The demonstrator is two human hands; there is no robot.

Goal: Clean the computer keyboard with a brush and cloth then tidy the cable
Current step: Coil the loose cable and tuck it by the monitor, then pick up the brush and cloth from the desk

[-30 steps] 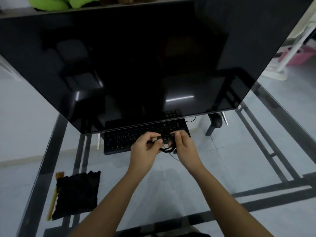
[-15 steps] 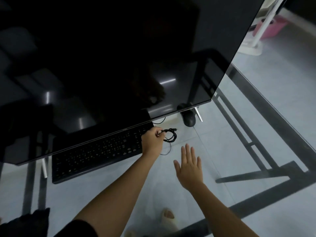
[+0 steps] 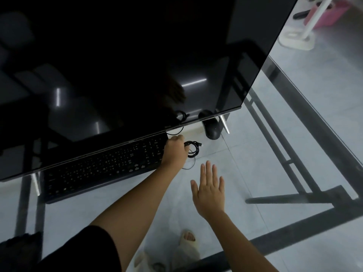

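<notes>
Monitor point(image 3: 117, 65) over kbd point(image 3: 102, 169) rear, mouse point(image 3: 212, 130) nr cable point(image 3: 193, 149)

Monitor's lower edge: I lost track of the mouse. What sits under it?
Visible beneath the monitor's edge: the black mouse, a metal stand foot and a thin cable loop. The screen covers the keyboard's back edge, the mouse's far end and where that cable runs.

Glass desk point(image 3: 314, 112) over pale floor point(image 3: 324, 75) (perhaps tiled), dim.

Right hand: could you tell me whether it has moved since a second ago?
Yes: the right hand let go of the cable and drew back from the keyboard.
</notes>
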